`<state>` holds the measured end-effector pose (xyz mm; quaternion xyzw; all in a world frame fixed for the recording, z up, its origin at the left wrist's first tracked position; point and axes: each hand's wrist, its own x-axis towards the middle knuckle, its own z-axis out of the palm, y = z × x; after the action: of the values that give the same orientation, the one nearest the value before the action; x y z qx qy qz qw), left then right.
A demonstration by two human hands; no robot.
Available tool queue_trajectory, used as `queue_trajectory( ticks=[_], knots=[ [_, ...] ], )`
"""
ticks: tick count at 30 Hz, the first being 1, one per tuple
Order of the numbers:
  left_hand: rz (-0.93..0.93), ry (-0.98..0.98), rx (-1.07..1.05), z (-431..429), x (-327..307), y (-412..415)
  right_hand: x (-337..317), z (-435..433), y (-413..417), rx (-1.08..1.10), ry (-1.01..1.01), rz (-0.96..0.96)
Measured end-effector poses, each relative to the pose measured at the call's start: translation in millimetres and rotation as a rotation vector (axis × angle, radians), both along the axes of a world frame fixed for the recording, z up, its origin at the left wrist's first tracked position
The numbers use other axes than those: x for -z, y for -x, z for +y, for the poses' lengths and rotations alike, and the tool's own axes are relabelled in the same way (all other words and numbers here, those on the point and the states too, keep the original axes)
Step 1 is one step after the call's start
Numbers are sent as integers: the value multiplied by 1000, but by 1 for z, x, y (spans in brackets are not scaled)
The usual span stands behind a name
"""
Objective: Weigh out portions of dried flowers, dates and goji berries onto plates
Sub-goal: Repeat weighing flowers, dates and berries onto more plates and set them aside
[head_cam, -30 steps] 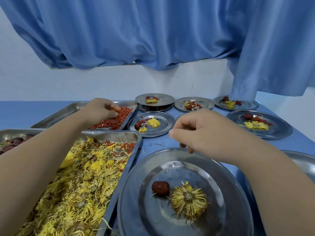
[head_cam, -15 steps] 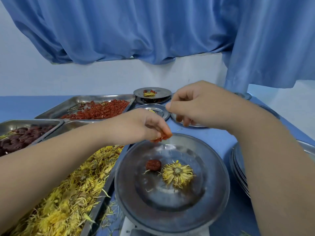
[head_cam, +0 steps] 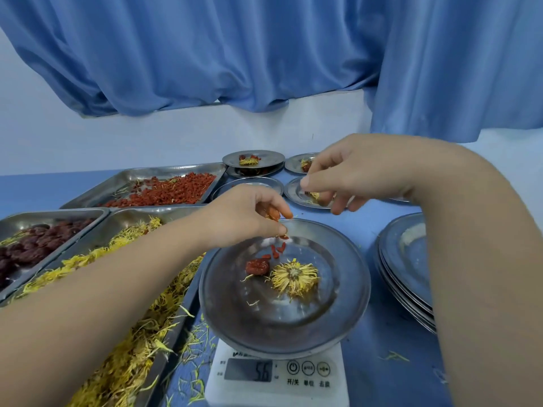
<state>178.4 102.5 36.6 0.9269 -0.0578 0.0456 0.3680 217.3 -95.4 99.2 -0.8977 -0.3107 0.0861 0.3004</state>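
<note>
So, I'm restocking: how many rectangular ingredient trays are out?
3: goji berry tray at back, date tray far left, flower tray beside the scale; others may be offscreen.

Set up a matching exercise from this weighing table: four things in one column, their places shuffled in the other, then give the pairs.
Things
1. date
2. stack of plates
3. goji tray
4. left hand

Places
A. farthest back on the left of the table
B. over the far rim of the plate, pinching goji berries
C. on the plate on the scale, beside the dried flower
D. at the right, next to the scale

Pairs: 1-C, 2-D, 3-A, 4-B
</note>
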Motion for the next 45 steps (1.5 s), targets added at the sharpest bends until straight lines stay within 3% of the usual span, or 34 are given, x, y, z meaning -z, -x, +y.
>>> queue_trajectory(
  ticks=[7,12,14,17,20,31,45],
  knots=[
    [-52,13,-44,5,4,0,23,-14,46,77,-68,-416],
    [-19,134,-79,2,8,5,75,-28,76,114,-156,-363],
    [40,289,-97,2,7,8,92,-32,84,144,-192,-394],
    [158,533,-91,3,7,15,108,-34,94,132,-134,-481],
    [160,591,-94,5,11,21,113,-32,102,83,-100,-533],
    [-26,272,-213,-13,11,20,110,-38,102,86,-79,-636],
    [-64,135,-191,-13,4,15,110,-46,92,75,-81,-644]
  ],
)
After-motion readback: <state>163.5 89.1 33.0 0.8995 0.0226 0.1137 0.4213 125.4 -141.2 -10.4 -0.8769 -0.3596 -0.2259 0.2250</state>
